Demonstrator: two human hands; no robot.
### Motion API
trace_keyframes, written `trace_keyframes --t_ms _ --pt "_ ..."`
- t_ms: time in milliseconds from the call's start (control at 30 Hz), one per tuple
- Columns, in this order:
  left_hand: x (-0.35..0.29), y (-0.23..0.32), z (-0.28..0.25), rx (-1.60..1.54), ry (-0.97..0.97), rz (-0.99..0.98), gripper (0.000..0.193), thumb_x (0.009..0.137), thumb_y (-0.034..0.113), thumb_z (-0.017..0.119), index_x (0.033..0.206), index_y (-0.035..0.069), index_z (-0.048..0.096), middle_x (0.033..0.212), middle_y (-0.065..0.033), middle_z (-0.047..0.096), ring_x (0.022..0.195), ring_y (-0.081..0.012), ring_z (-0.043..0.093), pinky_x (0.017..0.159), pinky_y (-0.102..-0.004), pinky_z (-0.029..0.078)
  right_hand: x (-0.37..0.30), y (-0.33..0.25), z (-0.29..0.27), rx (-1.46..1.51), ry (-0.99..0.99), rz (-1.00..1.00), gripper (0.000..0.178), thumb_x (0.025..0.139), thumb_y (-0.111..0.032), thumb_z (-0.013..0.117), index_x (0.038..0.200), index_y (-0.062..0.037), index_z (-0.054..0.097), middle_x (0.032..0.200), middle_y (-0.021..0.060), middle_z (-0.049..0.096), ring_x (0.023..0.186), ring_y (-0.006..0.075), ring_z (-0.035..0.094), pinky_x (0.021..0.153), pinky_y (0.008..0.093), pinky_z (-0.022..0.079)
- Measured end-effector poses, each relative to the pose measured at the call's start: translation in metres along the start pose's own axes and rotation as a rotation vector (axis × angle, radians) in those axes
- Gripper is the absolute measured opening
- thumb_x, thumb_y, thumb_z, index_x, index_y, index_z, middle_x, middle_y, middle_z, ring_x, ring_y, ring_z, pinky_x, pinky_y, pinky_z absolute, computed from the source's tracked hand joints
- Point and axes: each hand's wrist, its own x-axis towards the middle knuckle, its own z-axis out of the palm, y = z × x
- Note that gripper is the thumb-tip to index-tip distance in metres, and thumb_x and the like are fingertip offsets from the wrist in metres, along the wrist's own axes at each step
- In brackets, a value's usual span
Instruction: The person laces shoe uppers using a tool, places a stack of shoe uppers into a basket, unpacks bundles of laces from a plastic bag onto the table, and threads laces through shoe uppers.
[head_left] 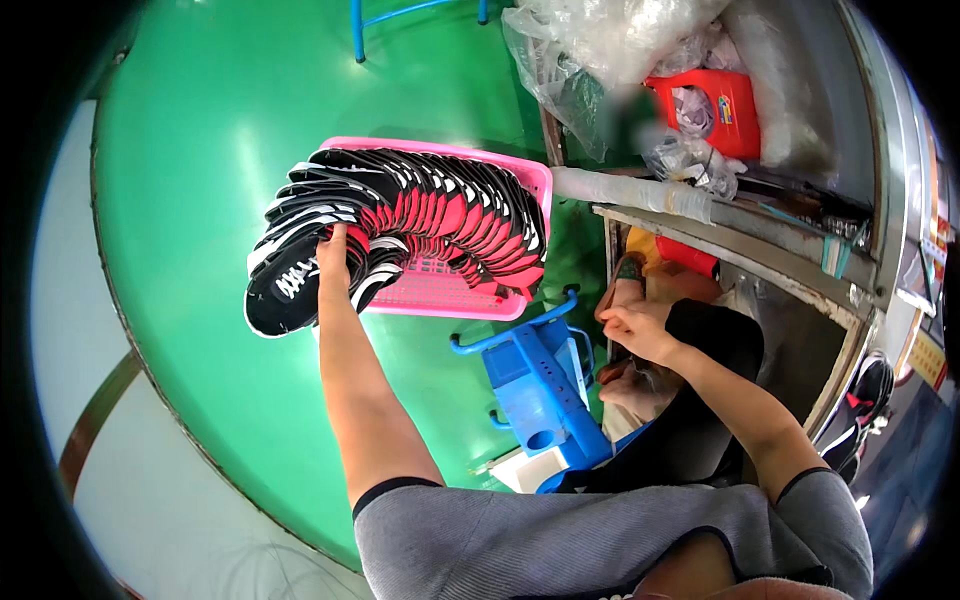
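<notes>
In the head view, the left hand pinches the inner edge of the front black sole-shaped piece, left of centre, which juts past the basket's left end. Flat, rounded and white-marked, it leads a curved row of overlapping black-and-red pieces in the pink latticed plastic basket. Right of centre, the right hand has curled fingers; I cannot tell whether they grip anything.

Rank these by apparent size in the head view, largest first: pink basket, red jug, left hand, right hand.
1. Pink basket
2. Red jug
3. Left hand and right hand: too alike, and differently posed, to rank.
</notes>
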Motion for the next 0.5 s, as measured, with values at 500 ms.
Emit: trace_keyframes --t_ms 500 --pt "-0.182 -0.069 0.05 0.047 -0.188 0.577 0.031 0.088 -0.004 0.051 0.118 -0.004 0.055 0.111 -0.0112 0.06 0.1 -0.0214 0.057 0.094 -0.035 0.045 -0.258 -0.084 -0.08 -0.143 0.444 0.027 0.024 0.09 -0.004 0.06 0.114 0.001 0.055 0.101 0.0149 0.061 0.091 0.0269 0.065 0.079 0.0341 0.054"
